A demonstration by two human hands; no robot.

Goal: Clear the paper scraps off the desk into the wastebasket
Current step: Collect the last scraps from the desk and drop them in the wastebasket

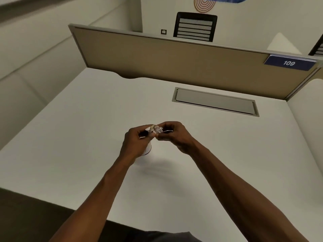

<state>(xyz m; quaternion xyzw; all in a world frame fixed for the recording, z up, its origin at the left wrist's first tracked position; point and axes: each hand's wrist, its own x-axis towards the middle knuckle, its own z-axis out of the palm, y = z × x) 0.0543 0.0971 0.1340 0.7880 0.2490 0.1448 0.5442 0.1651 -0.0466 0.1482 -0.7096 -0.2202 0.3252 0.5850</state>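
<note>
Left hand (135, 142): curled around small white cylindrical wastebasket (148, 148), mid-desk.
Right hand (172, 135): fingertips pinching crumpled white paper scraps (156, 128) at container's mouth.
Desk (87, 128): smooth, white, matte.

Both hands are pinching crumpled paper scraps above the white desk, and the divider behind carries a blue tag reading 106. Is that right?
Not quite: the blue tag on the divider reads 109, not 106, as the head view shows. The rest stands: left hand and right hand pinch the crumpled paper scraps above the white desk.

An office cubicle: white desk (87, 128), tan partition (157, 55), numbered plate (290, 62).
</note>
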